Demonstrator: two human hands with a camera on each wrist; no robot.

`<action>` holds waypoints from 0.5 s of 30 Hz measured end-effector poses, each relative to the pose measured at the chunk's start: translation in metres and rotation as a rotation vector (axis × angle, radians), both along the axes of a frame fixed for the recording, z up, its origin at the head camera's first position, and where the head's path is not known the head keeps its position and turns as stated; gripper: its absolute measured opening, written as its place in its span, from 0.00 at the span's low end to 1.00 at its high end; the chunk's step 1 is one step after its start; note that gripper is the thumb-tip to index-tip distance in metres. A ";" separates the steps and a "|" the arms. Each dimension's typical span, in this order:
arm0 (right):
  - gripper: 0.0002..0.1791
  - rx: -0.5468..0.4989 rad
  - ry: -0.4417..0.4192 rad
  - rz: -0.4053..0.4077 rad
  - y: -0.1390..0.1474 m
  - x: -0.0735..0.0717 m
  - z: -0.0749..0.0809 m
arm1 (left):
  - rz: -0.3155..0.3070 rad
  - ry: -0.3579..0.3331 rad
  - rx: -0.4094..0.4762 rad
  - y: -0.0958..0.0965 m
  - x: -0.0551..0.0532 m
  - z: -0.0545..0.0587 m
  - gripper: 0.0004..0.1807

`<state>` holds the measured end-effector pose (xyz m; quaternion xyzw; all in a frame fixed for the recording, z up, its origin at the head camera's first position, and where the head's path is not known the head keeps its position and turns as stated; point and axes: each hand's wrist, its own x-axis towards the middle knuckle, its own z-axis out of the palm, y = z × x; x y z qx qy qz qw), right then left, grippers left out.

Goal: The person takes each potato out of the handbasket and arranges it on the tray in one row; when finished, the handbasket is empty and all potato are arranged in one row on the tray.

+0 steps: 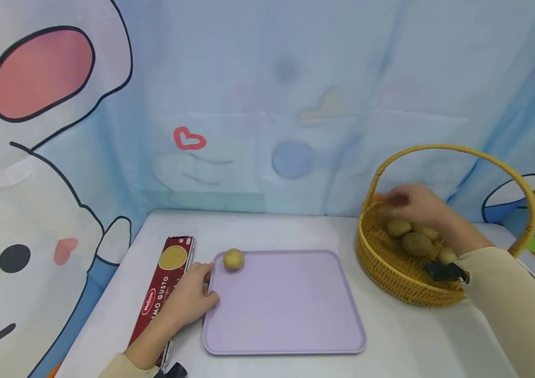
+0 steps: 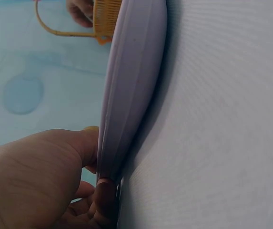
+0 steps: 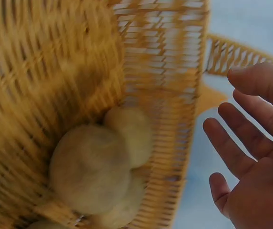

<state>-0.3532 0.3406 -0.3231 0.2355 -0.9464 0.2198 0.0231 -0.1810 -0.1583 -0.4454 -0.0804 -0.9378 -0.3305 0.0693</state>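
A pale purple tray [image 1: 286, 304] lies on the white table, and one small potato [image 1: 233, 259] sits in its far left corner. My left hand [image 1: 190, 294] holds the tray's left edge, its thumb and fingers pinching the rim in the left wrist view. On the right stands a yellow wicker basket [image 1: 404, 286] with a tall arched handle. Several potatoes [image 3: 91, 167] lie inside it. My right hand [image 3: 257, 138] is at the basket's far rim with fingers loosely spread and nothing in them. Some of the basket's inside is hidden by the right arm in the head view.
A red box [image 1: 172, 262] with a yellow circle lies left of the tray, partly under my left arm. Behind the table hangs a blue printed curtain [image 1: 248, 105]. Something orange [image 3: 211, 98] shows just outside the basket's rim.
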 end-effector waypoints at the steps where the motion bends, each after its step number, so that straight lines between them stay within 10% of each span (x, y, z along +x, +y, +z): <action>1: 0.21 0.002 -0.002 0.003 0.003 -0.001 -0.002 | 0.000 0.000 -0.004 0.000 0.000 0.001 0.34; 15: 0.24 0.084 -0.118 -0.060 0.034 -0.004 -0.038 | -0.008 0.000 0.000 0.000 0.010 0.003 0.34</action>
